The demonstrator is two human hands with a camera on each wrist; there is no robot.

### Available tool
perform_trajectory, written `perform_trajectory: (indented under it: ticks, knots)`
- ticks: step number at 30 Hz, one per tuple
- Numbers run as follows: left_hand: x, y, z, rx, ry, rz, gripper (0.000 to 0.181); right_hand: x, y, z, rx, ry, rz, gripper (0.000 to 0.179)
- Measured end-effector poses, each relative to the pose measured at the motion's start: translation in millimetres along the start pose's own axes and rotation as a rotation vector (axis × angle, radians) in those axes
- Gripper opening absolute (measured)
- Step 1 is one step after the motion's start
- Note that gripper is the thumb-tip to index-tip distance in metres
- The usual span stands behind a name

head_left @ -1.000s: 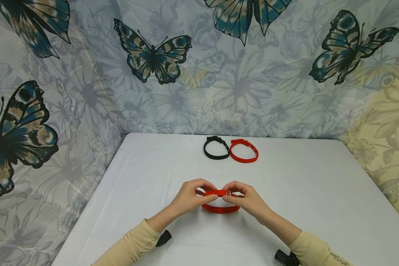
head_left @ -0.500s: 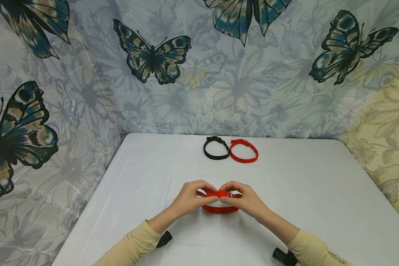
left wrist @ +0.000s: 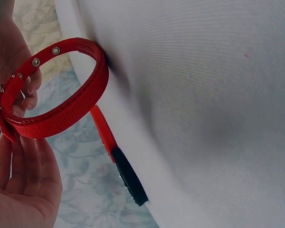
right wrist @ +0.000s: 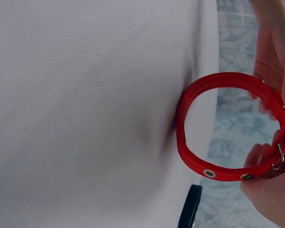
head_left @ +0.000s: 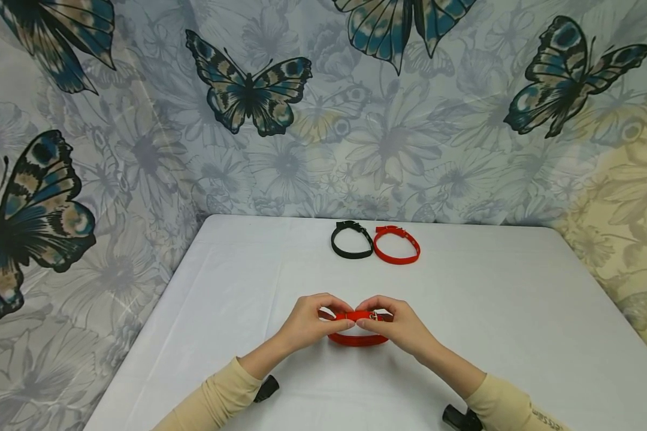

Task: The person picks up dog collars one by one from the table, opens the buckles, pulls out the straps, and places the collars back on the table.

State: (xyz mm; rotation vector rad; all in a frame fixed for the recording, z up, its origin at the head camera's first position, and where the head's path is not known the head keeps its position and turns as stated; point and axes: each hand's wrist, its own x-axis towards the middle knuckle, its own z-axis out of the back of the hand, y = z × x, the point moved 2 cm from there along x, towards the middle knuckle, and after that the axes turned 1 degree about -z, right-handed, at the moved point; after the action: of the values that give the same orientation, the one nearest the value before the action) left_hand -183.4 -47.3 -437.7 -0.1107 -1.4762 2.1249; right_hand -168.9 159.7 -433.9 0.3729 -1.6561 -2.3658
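Note:
A red collar [head_left: 358,340] with metal eyelets and a buckle stands in a closed loop near the middle of the white table [head_left: 237,281]. My left hand [head_left: 314,320] pinches its strap between thumb and fingers, left of the buckle. On the other side my right hand [head_left: 396,320] pinches the strap by the metal buckle, and the thumbs of both hands almost meet. In the left wrist view the collar's loop [left wrist: 66,114] shows eyelets along its upper side. The right wrist view shows the metal ring [right wrist: 280,156] close to my right fingers; the strap end is partly hidden.
Farther back on the table lie a black collar [head_left: 351,255] and another red collar [head_left: 396,260], side by side and touching or nearly so. A butterfly-print cloth [head_left: 280,179] hangs behind the table. Black wrist devices [head_left: 266,388] show under both sleeves.
My right hand has slid slightly left along the strap, bringing its thumb close to the left one. Over the last half second both hands have kept nearly still.

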Motion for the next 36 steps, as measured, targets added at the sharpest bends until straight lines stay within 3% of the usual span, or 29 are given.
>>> perform_trajectory:
  ticks: [9, 16, 26, 32, 36]
  knots:
    - [-0.2, 2.2, -0.3, -0.005, -0.016, 0.013, 0.017, -1.4, -3, -3, 0.076, -0.033, -0.057, 0.029]
    - [0.5, 4.2, -1.0, -0.016, -0.025, -0.001, 0.017, -1.9, -4, -3, 0.101, -0.026, 0.002, 0.027]
    - [0.6, 6.5, -1.2, -0.027, -0.036, -0.019, 0.017, -0.9, -5, -1, 0.136, 0.001, 0.026, 0.029]
    - [0.7, 6.5, -2.3, -0.023, -0.054, -0.006, 0.017, 0.7, -3, 1, 0.082, 0.005, 0.058, 0.028]
    - [-1.0, -6.5, -0.9, -0.017, -0.070, -0.003, 0.017, 1.9, -1, 1, 0.003, -0.016, 0.133, 0.023]
